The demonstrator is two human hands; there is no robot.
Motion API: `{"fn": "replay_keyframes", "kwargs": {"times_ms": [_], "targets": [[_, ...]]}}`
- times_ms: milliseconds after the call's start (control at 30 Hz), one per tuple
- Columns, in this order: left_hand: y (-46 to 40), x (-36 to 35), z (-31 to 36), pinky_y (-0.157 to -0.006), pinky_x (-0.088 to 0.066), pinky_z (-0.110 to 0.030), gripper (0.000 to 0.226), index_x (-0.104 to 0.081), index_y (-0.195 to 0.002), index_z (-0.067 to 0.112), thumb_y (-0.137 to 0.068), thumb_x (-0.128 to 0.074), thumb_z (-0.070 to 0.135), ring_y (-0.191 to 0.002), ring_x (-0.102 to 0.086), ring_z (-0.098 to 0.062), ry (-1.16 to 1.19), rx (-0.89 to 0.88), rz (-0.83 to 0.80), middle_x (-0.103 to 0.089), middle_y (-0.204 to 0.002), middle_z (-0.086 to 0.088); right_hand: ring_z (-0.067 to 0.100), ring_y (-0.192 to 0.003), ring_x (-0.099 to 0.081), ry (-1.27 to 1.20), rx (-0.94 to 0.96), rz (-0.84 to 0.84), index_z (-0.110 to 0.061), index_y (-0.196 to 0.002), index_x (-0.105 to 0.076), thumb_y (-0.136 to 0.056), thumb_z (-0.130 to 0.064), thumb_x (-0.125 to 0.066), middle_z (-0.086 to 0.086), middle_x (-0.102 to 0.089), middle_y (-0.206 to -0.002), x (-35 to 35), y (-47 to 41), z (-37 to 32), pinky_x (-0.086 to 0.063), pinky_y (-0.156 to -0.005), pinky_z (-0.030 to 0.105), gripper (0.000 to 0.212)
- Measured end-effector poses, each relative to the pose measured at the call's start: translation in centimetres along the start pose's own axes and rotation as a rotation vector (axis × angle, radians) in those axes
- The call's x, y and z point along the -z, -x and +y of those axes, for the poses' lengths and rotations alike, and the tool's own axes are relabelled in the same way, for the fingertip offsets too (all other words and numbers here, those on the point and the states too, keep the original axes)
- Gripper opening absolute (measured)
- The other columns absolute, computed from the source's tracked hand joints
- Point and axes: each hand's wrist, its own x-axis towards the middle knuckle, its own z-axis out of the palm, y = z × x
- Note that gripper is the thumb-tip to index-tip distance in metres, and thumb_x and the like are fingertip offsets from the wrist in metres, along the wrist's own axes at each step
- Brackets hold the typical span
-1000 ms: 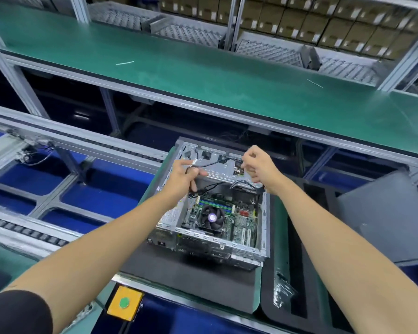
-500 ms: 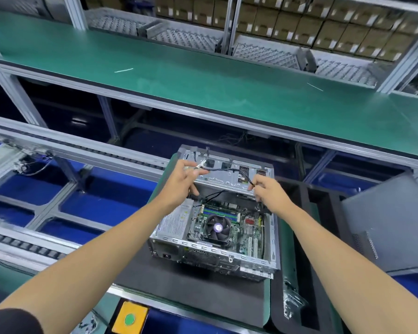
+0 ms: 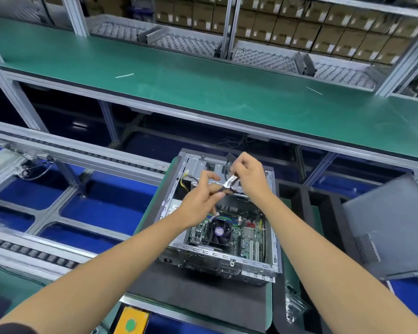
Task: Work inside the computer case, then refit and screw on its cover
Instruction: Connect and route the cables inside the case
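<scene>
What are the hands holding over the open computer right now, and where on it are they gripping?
Both pinch one black cable above the computer case: right hand by its silvery end, left hand just below it.

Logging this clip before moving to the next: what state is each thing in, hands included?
Computer case: open, cover off, lying on the black mat.
Cover: detached, lying to the right of the case.
Cable: lifted above the case, held between both hands.
Left hand: pinches the cable.
Right hand: pinches the cable's upper part, fingers curled.
CPU fan: mounted; spinning or not, cannot tell.
</scene>
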Motion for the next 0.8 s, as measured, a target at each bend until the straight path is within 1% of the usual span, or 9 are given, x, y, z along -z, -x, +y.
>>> {"fn": "replay_keyframes", "kwargs": {"times_ms": [133,200,267,367,467,533,633,733,800], "targets": [[0.4,-0.2,0.1,-0.081,-0.057,-0.052,0.018,-0.035,-0.112,0.041,-0.102,-0.049,0.037,-0.064,-0.070,-0.026,0.145,-0.023,-0.004,-0.076,-0.111,0.007,0.012,-0.069,-0.061,-0.175,-0.086,-0.141,-0.003,-0.083,-0.061,-0.082,-0.005,-0.049,0.003,-0.065,-0.079,0.6,0.9,0.9,-0.048,-0.062,0.019,0.012],[0.4,-0.3,-0.2,-0.087,-0.056,-0.054,0.017,-0.037,-0.112,0.039,-0.101,-0.050,0.041,-0.071,-0.073,-0.028,0.200,-0.002,0.013,-0.076,-0.110,0.003,0.016,-0.067,-0.065,-0.259,-0.116,-0.150,-0.010,-0.080,-0.066,-0.073,0.006,-0.044,0.014,-0.062,-0.081,0.9,1.0,1.0,-0.052,-0.060,0.020,0.027],[0.4,-0.4,-0.5,-0.093,-0.054,-0.056,0.016,-0.040,-0.109,0.039,-0.100,-0.053,0.043,-0.077,-0.074,-0.029,0.234,0.012,0.037,-0.077,-0.108,0.000,0.024,-0.065,-0.068,-0.304,-0.140,-0.131,-0.009,-0.077,-0.066,-0.073,0.014,-0.040,0.018,-0.062,-0.086,1.3,1.0,0.9,-0.056,-0.060,0.027,0.035],[0.3,-0.1,-0.7,-0.092,-0.055,-0.053,0.020,-0.044,-0.107,0.040,-0.097,-0.060,0.046,-0.082,-0.074,-0.030,0.269,0.031,0.020,-0.077,-0.105,-0.004,0.032,-0.063,-0.068,-0.301,-0.115,-0.127,-0.003,-0.080,-0.060,-0.082,0.007,-0.040,0.020,-0.064,-0.087,1.8,1.2,0.5,-0.058,-0.065,0.039,0.023],[0.3,0.4,-1.0,-0.093,-0.055,-0.047,0.032,-0.047,-0.111,0.038,-0.092,-0.065,0.055,-0.092,-0.074,-0.023,0.212,0.067,-0.029,-0.077,-0.101,-0.003,0.033,-0.061,-0.068,-0.336,-0.105,-0.051,-0.005,-0.077,-0.061,-0.084,0.005,-0.042,0.016,-0.069,-0.078,2.2,1.3,0.1,-0.057,-0.063,0.035,0.023],[0.3,0.7,-1.3,-0.089,-0.053,-0.041,0.025,-0.053,-0.108,0.035,-0.095,-0.059,0.055,-0.095,-0.072,-0.011,0.111,0.072,-0.052,-0.076,-0.098,0.002,0.034,-0.061,-0.067,-0.364,-0.098,-0.014,-0.003,-0.080,-0.060,-0.085,0.008,-0.040,0.017,-0.071,-0.077,2.3,1.4,0.2,-0.055,-0.061,0.032,0.024],[0.1,0.6,-0.7,-0.083,-0.046,-0.028,0.021,-0.053,-0.111,0.041,-0.099,-0.048,0.058,-0.098,-0.065,-0.001,0.054,0.077,-0.039,-0.072,-0.108,0.012,0.031,-0.062,-0.066,-0.370,-0.111,0.006,-0.001,-0.084,-0.060,-0.084,0.006,-0.039,0.020,-0.073,-0.080,2.2,1.5,0.4,-0.055,-0.062,0.033,0.022],[-0.7,0.0,0.6,-0.095,-0.047,-0.028,0.031,-0.046,-0.125,0.042,-0.098,-0.052,0.057,-0.119,-0.053,0.000,0.074,0.065,0.071,-0.055,-0.128,0.021,0.028,-0.064,-0.067,-0.435,-0.125,0.032,-0.003,-0.081,-0.062,-0.080,0.000,-0.043,0.019,-0.073,-0.081,2.4,1.2,0.6,-0.057,-0.064,0.034,0.020],[-1.4,-0.6,1.6,-0.102,-0.041,-0.021,0.035,-0.042,-0.129,0.039,-0.099,-0.060,0.040,-0.127,-0.045,0.002,0.044,0.020,0.146,-0.044,-0.134,0.019,0.027,-0.066,-0.068,-0.430,-0.130,0.045,-0.005,-0.082,-0.066,-0.082,0.000,-0.044,0.017,-0.073,-0.082,3.0,1.0,1.0,-0.057,-0.066,0.034,0.023]]}}
